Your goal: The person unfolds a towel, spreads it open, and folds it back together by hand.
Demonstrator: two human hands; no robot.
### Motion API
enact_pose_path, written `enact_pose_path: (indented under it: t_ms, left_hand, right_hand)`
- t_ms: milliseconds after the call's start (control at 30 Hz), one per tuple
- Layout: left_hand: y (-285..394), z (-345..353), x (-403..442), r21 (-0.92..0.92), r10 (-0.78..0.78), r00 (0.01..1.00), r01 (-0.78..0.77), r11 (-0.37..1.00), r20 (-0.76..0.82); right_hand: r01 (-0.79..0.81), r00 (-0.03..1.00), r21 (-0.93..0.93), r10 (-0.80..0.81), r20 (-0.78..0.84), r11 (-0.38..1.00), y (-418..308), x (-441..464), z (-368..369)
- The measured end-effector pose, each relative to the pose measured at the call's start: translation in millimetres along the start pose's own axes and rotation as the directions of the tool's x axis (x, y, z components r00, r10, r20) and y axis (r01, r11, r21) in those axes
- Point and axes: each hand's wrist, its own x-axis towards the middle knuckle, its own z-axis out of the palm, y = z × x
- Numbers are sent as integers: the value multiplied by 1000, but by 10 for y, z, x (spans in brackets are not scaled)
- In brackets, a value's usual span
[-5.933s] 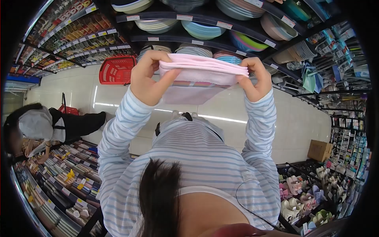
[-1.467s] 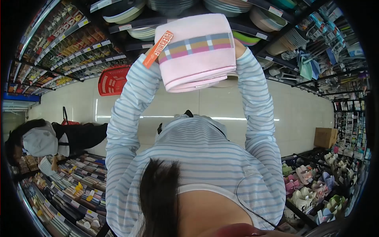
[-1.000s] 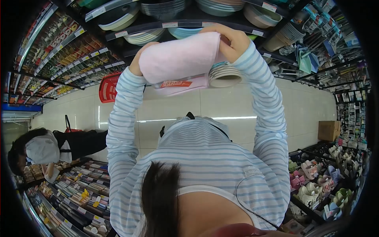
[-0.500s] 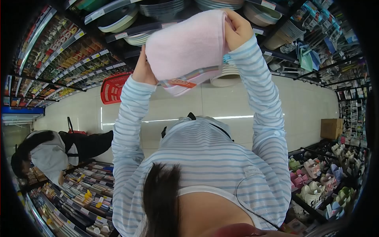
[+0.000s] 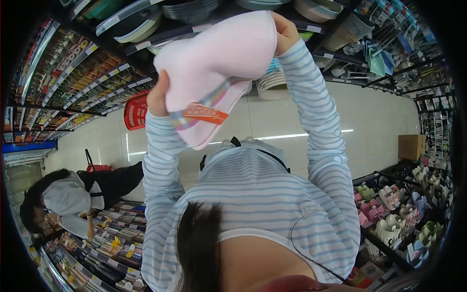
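A pale pink towel [image 5: 209, 53] with a plaid band and an orange label [image 5: 204, 113] is stretched between my hands. At its left edge my left hand [image 5: 158, 96] grips it, the thumb lying on the front and the other fingers hidden behind the cloth. My right hand [image 5: 286, 34] pinches the upper right edge, fingers curled around it. The towel's lower left corner hangs down and bends toward me. Behind the cloth, part of the shelf with bowls is hidden.
Ahead, a shelf holds stacked bowls [image 5: 189, 10]. A red basket [image 5: 136, 111] stands on the floor at left. Another person [image 5: 73, 192] leans over a goods display at lower left. Slippers [image 5: 389, 228] fill a rack at right, near a cardboard box [image 5: 411, 147].
The towel's left side has moved left and down, and its labelled lower edge has swung toward me. My left hand has shifted left and lower. The other person's arm has moved.
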Motion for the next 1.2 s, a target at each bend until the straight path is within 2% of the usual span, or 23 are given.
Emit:
enact_pose_path:
  t_ms: [67,100,200,233,333,400,433,533,600,700,733,767,800,833,867,900,1033,1133,1167,1200]
  left_hand:
    - [106,46,-6,-85,-23,1000,24,996,20]
    - [147,69,-15,-131,-38,999,41,991,27]
    - [240,146,-27,-229,-74,997,80,970,38]
    - [262,164,-26,-251,-86,995,93,963,40]
    - [314,207,-4,-292,-110,993,116,950,36]
    - [341,231,18,-294,-127,992,129,947,28]
    - [346,251,26,-280,-131,991,131,951,19]
    - [365,308,67,-162,-105,994,100,982,-24]
    - [376,321,121,-13,-75,996,75,997,-43]
    - [408,210,249,149,-1,995,15,989,-97]
    - [411,180,286,193,28,993,-5,981,-116]
    - [376,174,315,265,145,975,-97,959,-170]
    - [388,134,351,380,202,970,-137,915,-136]
    - [415,60,390,488,254,962,-177,855,-96]
    - [435,14,405,588,301,952,-216,780,-50]
    - [445,10,403,583,309,949,-212,784,-70]
    - [500,-4,481,802,537,843,-346,487,38]
    - [611,127,564,855,670,716,-459,241,195]
    - [663,156,602,855,708,656,-497,147,260]
    - [713,186,643,848,738,592,-528,51,324]
  right_hand:
    - [8,997,-61,-4,71,998,28,-49,-10]
    - [-26,997,90,20,68,996,-60,-109,71]
    - [-5,996,-213,-16,-93,977,-201,-221,233]
    - [50,965,-354,-137,-226,934,-257,-243,289]
    - [-144,925,-195,62,-376,970,-368,-329,286]
    - [-155,973,11,155,-170,988,-363,-366,249]
    - [-196,975,138,207,-74,971,-369,-368,290]
    - [-266,961,377,211,181,887,-372,-360,292]
    - [-197,971,331,138,195,923,-485,-324,274]
    - [-167,986,338,160,48,926,-545,-214,331]
    - [-148,989,224,145,28,963,-545,-192,290]
    - [-128,992,106,127,11,986,-534,-167,236]
    - [-107,994,-13,107,-4,994,-533,-149,203]
    - [-33,999,-77,32,-14,997,-541,-143,200]
    - [-28,1000,-136,29,3,990,-551,-136,173]
    - [-23,999,-195,27,19,981,-565,-126,127]
    - [24,1000,-342,-25,1,939,-833,-34,74]
    - [-23,999,-175,15,-49,984,-956,59,101]
    - [140,986,-321,-162,-44,937,-959,122,72]
    - [234,960,-353,-272,-62,906,-982,184,77]
